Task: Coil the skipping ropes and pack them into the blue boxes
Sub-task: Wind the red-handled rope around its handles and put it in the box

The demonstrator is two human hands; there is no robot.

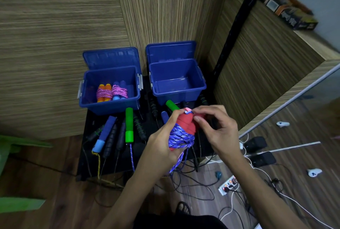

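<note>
— Red foam handles (185,124), paired side by side, stand almost upright in your left hand (161,142); their long axis runs from your palm up and slightly away from you. Is that the bundle you mean to pack next?

— Yes. What are my fingers doing on it?

— Your left hand is curled round the lower part of the handles, over the purple rope (181,139) wound about them. Your right hand (217,129) comes in from the right, thumb and forefinger pinching the rope end at the very top of the handles, beside the small pink cap. A loose tail of rope hangs below your left palm toward the floor.

— And the boxes?

— Both sit on the far side of the black worktop (88,155), lids up. The left box (110,89) already holds two coiled bundles, one with orange handles, one with pale blue. The right box (177,79) has nothing in it, and it lies straight beyond the bundle, up and away from your fingers, nearer to your right hand than to your left.

— So which hand carries it?

— By my judgement, your left, since it has the whole bundle; your right only holds the end. Once that end is tucked, you would tip the handles forward so their length lies flat along the box floor. Watch the hanging tail: it may snag the loose ropes near the front edge of the worktop, the green-handled rope (129,125) among them.
</note>
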